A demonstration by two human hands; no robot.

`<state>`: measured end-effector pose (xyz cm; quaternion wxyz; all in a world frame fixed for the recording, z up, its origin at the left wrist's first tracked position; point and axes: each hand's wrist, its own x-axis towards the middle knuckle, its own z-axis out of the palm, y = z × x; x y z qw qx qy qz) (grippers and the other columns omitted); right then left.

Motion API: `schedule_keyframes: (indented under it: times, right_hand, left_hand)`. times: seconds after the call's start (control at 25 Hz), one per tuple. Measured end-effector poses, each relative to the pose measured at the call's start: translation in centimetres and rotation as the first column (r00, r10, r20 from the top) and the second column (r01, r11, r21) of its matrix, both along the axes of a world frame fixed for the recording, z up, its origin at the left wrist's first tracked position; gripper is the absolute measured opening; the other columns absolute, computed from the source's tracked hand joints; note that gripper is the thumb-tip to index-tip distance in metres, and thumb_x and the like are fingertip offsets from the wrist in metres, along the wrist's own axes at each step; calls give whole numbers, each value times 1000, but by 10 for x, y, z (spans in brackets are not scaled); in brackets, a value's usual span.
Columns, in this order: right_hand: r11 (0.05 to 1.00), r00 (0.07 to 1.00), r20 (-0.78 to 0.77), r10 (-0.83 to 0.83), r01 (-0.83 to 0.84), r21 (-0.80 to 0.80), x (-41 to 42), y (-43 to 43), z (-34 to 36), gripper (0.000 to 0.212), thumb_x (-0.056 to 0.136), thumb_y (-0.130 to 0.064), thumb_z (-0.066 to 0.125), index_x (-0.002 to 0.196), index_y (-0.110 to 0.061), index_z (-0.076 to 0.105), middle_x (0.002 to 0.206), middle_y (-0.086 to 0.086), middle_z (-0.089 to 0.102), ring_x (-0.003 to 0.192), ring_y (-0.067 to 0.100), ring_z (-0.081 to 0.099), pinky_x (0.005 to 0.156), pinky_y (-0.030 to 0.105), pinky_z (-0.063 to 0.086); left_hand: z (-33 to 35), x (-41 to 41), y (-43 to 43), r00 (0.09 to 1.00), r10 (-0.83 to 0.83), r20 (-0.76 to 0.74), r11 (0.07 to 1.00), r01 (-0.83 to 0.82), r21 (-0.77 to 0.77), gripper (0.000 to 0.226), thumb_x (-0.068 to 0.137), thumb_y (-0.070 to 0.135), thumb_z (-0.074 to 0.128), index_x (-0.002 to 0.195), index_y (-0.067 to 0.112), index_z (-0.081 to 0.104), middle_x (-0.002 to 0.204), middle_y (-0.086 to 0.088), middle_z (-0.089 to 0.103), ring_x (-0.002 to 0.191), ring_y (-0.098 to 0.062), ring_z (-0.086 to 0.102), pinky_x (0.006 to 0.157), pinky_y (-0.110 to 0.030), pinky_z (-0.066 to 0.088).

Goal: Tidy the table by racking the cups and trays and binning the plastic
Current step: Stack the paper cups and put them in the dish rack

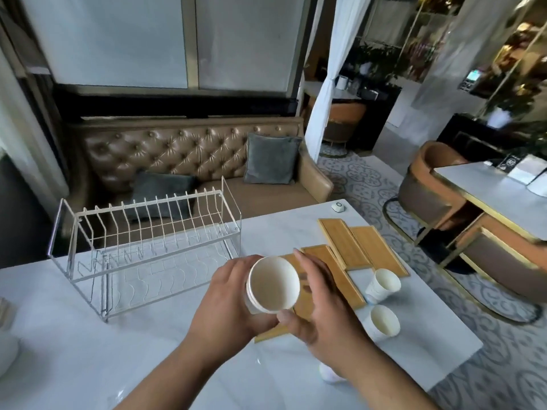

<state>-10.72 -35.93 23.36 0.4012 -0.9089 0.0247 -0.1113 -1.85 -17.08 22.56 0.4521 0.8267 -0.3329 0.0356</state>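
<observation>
My left hand grips a small stack of white paper cups, mouth tilted toward me, above the middle of the white table. My right hand sits against the stack's right side, thumb at the lower rim and fingers spread past it. Two more white paper cups stand upright on the table to the right, one farther and one nearer. Several bamboo trays lie flat and overlapping behind and under my hands. The white wire dish rack stands at the left with nothing in it.
A small white round device lies at the table's far edge. A white object shows partly under my right forearm, another at the left edge. A tufted brown sofa sits behind the table, and chairs and another table stand to the right.
</observation>
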Motion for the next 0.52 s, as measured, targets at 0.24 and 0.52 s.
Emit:
schedule_keyframes:
  times: [0.24, 0.52]
  right_hand:
    - [935, 872, -349, -344, 283, -214, -60, -111, -79, 62, 91, -59, 60, 147, -38, 42, 147, -18, 43, 140, 9, 40, 107, 29, 42]
    - [959, 745, -652, -140, -62, -277, -77, -163, -159, 102, 76, -66, 65, 160, -35, 16, 162, -8, 25, 146, 22, 31, 115, 37, 37]
  left_hand:
    - [-11, -11, -41, 999, 4, -39, 999, -2, 53, 84, 59, 70, 83, 128, 69, 34, 127, 47, 43, 117, 20, 44, 81, -10, 41]
    - [-24, -27, -102, 997, 49, -56, 990, -41, 135, 85, 58, 69, 85, 127, 67, 36, 124, 41, 49, 112, 10, 52, 84, -11, 41]
